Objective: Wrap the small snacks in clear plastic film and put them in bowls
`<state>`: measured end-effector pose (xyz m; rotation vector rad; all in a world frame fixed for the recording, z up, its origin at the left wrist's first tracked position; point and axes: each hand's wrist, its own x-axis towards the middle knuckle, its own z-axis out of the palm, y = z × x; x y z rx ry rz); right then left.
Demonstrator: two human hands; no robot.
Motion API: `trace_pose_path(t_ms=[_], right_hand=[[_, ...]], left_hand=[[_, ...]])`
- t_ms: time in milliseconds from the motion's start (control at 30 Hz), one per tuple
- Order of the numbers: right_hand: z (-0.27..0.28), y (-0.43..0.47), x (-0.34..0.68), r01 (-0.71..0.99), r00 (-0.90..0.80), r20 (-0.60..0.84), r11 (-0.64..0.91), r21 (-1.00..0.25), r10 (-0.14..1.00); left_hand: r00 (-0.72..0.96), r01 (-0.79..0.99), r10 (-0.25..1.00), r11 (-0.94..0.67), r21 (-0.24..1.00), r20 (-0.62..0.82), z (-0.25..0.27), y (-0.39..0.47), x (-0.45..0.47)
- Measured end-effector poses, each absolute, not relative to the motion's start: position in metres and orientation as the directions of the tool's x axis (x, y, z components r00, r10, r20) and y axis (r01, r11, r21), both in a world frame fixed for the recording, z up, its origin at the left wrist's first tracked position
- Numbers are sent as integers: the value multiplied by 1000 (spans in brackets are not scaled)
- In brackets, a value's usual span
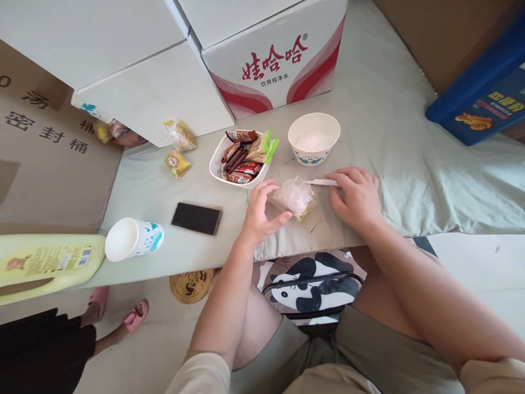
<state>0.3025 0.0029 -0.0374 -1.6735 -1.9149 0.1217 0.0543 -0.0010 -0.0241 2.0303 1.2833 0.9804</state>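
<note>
My left hand (pixel 264 210) curves round the left side of a crinkled clear-plastic packet (pixel 296 198), thumb in front and fingers behind it. Pale and yellowish contents show through the wrap. Between the thumb and fingers of my right hand (pixel 356 196) is a slim white-handled tool (pixel 322 182), perhaps a small knife. It points left, and its tip meets the packet's upper right edge, where the exact contact is unclear. Just behind stands a white paper bowl (pixel 314 137) with a blue pattern. A white dish (pixel 217 164) of wrapped snacks sits behind my left hand.
Left of the dish lie two yellow-wrapped pieces (pixel 180 135) and a black phone (pixel 197 218). A paper cup (pixel 133 239) and a yellow jug (pixel 49 262) stand at the table's left end. White cartons (pixel 279 65) line the back; a blue container (pixel 479 104) is at right. Someone's feet (pixel 133 317) show lower left.
</note>
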Motion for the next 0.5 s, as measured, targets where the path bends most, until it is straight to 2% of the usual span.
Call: trace_pose_path(t_ms=[100, 200, 267, 333, 400, 500], right_hand=[[-37, 1, 298, 790, -163, 354, 337, -513, 921], [-37, -2, 292, 644, -307, 342, 458, -613, 888], [-37, -4, 287, 581, -349, 333, 481, -656, 876], [-37, -5, 284, 554, -327, 336, 467, -689, 884], [-35, -5, 282, 538, -263, 351, 439, -720, 899], [-32, -2, 286, 514, -145, 369, 389, -764, 918]], left_hand=[[297, 570, 907, -419, 707, 297, -21, 0, 55], [161, 455, 964, -264, 850, 213, -23, 0, 55], [8, 250, 992, -123, 960, 125, -23, 1, 54], [-120, 26, 992, -23, 999, 25, -20, 2, 53], [-197, -112, 979, 29, 993, -51, -16, 2, 49], [-300, -132, 949, 62, 989, -99, -12, 0, 38]])
